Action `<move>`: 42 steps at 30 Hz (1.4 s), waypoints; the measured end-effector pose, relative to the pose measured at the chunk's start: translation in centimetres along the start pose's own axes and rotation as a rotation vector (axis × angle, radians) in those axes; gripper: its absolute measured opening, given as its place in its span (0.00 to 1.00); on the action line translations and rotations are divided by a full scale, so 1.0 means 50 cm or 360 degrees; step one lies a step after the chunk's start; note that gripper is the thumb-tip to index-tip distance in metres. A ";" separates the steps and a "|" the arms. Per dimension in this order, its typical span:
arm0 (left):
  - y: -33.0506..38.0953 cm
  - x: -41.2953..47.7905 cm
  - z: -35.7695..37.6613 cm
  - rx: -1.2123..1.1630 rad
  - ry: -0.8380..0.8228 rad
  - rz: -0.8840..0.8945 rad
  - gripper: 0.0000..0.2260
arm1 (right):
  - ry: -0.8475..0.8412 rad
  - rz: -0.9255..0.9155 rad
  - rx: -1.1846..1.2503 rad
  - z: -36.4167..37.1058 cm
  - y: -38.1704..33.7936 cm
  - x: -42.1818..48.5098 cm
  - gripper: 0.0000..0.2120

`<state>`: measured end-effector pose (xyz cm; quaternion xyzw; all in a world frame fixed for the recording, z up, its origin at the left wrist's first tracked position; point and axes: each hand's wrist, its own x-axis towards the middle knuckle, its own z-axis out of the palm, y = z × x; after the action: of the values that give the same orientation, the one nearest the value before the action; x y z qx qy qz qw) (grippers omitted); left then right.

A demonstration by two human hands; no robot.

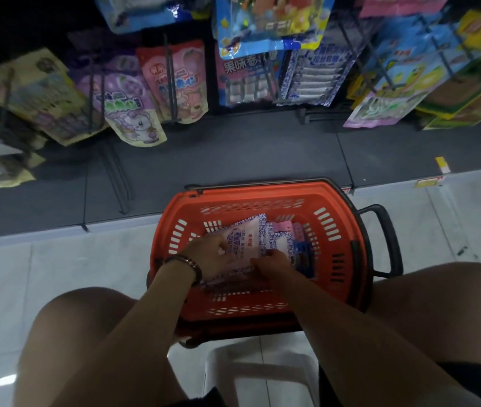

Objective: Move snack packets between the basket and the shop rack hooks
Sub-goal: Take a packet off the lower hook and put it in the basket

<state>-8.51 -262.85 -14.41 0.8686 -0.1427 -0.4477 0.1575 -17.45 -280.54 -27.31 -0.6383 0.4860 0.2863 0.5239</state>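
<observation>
An orange shopping basket (pixel 348 218) stands on the floor between my knees. Inside lie several snack packets: a white packet with blue patterned edges (pixel 243 235) on top, a pink packet (pixel 282 227) and a dark blue one (pixel 304 255) beside it. My left hand (pixel 211 252), with a bracelet on the wrist, grips the white and blue packet at its left edge. My right hand (pixel 273 264) reaches into the basket and holds the lower right edge of the same packet pile. Above hang snack packets on the rack hooks (pixel 171 83), among them matching blue and white packets (pixel 315 74).
The dark rack base (pixel 233 154) runs across the floor in front of the basket. The black basket handle (pixel 386 236) sticks out to the right. A white plastic stool (pixel 262 374) is under me. Boxes (pixel 468 92) stand at the right of the rack.
</observation>
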 end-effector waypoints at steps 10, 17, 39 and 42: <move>-0.016 -0.041 -0.011 -0.0252 0.0316 -0.0069 0.13 | -0.0272 -0.0137 0.0413 -0.105 -0.092 -0.105 0.23; 0.003 -0.116 -0.025 -0.0631 0.0314 0.0035 0.07 | -0.0601 -0.0558 0.0606 -0.253 -0.160 -0.320 0.15; 0.223 -0.447 -0.144 -0.1785 0.0853 0.0993 0.16 | -0.0669 -0.1316 0.0543 -0.411 -0.247 -0.694 0.20; 0.240 -0.463 -0.152 -0.1764 0.0896 0.0999 0.18 | -0.0618 -0.1448 0.0595 -0.385 -0.227 -0.687 0.15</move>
<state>-16.45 -263.64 11.54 0.6608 -0.0912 -0.1457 0.7306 -22.29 -288.02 12.69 -0.6156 0.0966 0.0515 0.7804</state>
